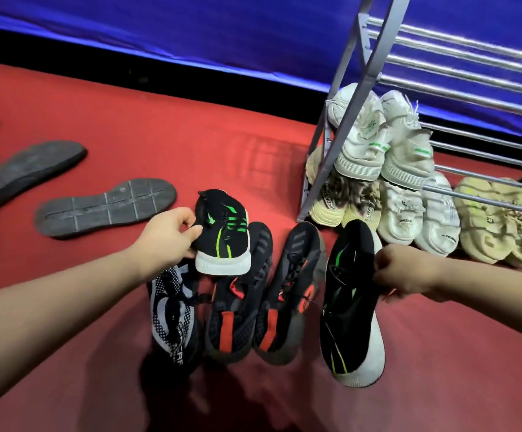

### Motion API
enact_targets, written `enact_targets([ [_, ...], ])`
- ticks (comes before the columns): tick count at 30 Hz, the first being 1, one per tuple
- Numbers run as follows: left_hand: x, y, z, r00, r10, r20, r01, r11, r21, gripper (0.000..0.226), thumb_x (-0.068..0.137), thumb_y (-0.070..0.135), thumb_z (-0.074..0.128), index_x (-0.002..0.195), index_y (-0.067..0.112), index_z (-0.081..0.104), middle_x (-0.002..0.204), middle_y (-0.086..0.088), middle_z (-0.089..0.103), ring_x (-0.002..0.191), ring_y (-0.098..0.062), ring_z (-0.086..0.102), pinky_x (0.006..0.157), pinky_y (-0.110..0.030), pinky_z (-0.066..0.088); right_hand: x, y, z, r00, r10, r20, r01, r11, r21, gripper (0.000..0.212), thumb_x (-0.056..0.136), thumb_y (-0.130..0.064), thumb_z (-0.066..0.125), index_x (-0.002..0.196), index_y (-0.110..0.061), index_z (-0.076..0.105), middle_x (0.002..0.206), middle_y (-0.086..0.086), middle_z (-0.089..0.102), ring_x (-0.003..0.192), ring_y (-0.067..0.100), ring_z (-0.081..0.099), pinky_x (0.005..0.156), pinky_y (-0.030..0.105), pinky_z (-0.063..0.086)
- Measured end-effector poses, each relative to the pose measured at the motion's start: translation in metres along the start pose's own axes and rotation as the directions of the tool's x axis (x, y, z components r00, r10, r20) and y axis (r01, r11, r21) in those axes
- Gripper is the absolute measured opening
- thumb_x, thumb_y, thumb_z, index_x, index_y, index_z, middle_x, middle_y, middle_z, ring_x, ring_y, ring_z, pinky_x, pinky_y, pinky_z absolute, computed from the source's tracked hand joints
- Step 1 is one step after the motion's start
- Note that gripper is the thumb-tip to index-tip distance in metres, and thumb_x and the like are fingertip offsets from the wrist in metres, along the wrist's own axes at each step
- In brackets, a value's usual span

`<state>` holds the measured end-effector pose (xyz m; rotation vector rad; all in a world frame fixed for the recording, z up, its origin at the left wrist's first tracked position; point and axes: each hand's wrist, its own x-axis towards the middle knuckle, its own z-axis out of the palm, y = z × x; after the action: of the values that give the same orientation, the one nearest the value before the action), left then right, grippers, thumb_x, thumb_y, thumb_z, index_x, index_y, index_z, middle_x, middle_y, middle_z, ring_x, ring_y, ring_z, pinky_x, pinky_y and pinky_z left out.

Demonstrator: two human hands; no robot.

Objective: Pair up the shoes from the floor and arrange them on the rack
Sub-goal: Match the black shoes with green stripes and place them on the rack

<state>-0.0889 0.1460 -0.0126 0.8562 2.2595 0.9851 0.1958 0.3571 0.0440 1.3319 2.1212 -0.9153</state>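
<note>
My left hand grips a black shoe with green stripes and a white sole, held above the floor. My right hand holds its match, a second black and green shoe, by the collar, toe hanging down. Beneath them on the red floor lie a pair of black shoes with red-orange marks and a black and white patterned shoe. The grey metal rack stands at the right, with a white pair with green tabs on a lower shelf.
Cream and white shoes and a yellowish pair sit on the floor under the rack. Two grey loose soles lie on the red floor at the left. A blue wall runs behind.
</note>
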Motion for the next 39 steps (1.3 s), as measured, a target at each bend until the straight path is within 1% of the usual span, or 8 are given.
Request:
enact_targets([
  [5,-0.029,0.015,0.012,0.984,0.062,0.166,-0.056,0.998,-0.039,0.017,0.089,0.017,0.059,0.075,0.013,0.05,0.058,-0.011,0.053,0.052,-0.018,0.052,0.056,-0.038,0.053,-0.022,0.025,-0.012,0.997,-0.037,-0.062,0.048,0.979,0.196,0.015,0.082,0.01,0.05,0.071,0.0,0.05,0.07,0.018,0.05,0.065,0.028,0.054,0.07,0.046,0.055],
  [8,-0.043,0.039,0.044,0.966,0.106,0.235,-0.113,0.993,0.019,0.018,0.09,0.016,0.059,0.076,0.008,0.049,0.054,-0.008,0.041,0.054,-0.019,0.04,0.051,-0.031,0.037,-0.033,0.05,-0.022,0.992,-0.063,-0.113,0.088,0.969,0.229,0.021,0.082,0.01,0.051,0.066,-0.003,0.048,0.068,0.016,0.047,0.062,0.022,0.051,0.064,0.039,0.055],
  [11,-0.049,0.057,0.074,0.947,0.131,0.293,-0.167,0.981,0.1,0.023,0.089,0.018,0.059,0.071,0.014,0.045,0.047,0.005,0.036,0.053,-0.019,0.036,0.056,-0.036,0.042,-0.039,0.075,-0.028,0.987,-0.085,-0.135,0.117,0.961,0.252,0.026,0.082,0.01,0.051,0.062,-0.005,0.046,0.063,0.011,0.046,0.057,0.016,0.048,0.051,0.027,0.05],
  [15,-0.059,0.068,0.119,0.92,0.167,0.356,-0.207,0.975,0.078,0.03,0.088,0.014,0.059,0.065,0.017,0.04,0.04,0.01,0.038,0.046,-0.008,0.026,0.056,-0.03,0.037,-0.043,0.115,-0.034,0.986,-0.112,-0.122,0.144,0.945,0.295,0.03,0.083,0.009,0.051,0.06,-0.008,0.046,0.06,0.006,0.046,0.059,0.015,0.047,0.056,0.028,0.049],
  [22,-0.091,0.088,0.231,0.874,0.296,0.387,-0.341,0.939,0.053,0.024,0.084,0.012,0.064,0.068,0.012,0.046,0.054,0.007,0.038,0.052,-0.004,0.038,0.055,-0.023,0.035,-0.058,0.195,-0.049,0.992,-0.106,-0.061,0.122,0.895,0.429,0.012,0.082,0.006,0.055,0.071,0.001,0.053,0.066,0.008,0.053,0.062,0.013,0.053,0.062,0.027,0.049],
  [28,-0.101,0.095,0.289,0.838,0.127,0.531,-0.072,0.99,-0.122,0.022,0.086,0.015,0.061,0.07,0.029,0.055,0.064,0.009,0.055,0.06,-0.016,0.061,0.072,-0.04,0.056,-0.064,0.239,-0.054,0.99,-0.095,-0.104,0.132,0.886,0.445,0.01,0.086,0.016,0.045,0.077,0.019,0.043,0.07,0.016,0.046,0.068,0.022,0.045,0.066,0.034,0.043],
  [31,-0.097,0.092,0.278,0.795,0.047,0.604,0.076,0.981,-0.177,0.026,0.093,0.002,0.052,0.081,0.023,0.06,0.076,0.001,0.061,0.05,-0.004,0.063,0.058,-0.026,0.055,-0.058,0.235,-0.05,0.989,-0.1,-0.106,0.14,0.856,0.497,0.013,0.086,0.016,0.045,0.074,0.011,0.048,0.069,0.015,0.048,0.065,0.02,0.048,0.064,0.028,0.047],
  [39,-0.043,0.084,0.195,0.958,-0.066,0.278,0.131,0.966,-0.221,0.021,0.095,0.008,0.049,0.076,0.011,0.057,0.062,-0.007,0.054,0.031,-0.007,0.047,0.033,-0.018,0.037,-0.011,0.139,0.002,0.981,-0.184,-0.054,0.184,0.823,0.537,0.03,0.084,0.011,0.047,0.062,-0.009,0.045,0.057,0.007,0.041,0.052,0.014,0.042,0.051,0.019,0.041],
])
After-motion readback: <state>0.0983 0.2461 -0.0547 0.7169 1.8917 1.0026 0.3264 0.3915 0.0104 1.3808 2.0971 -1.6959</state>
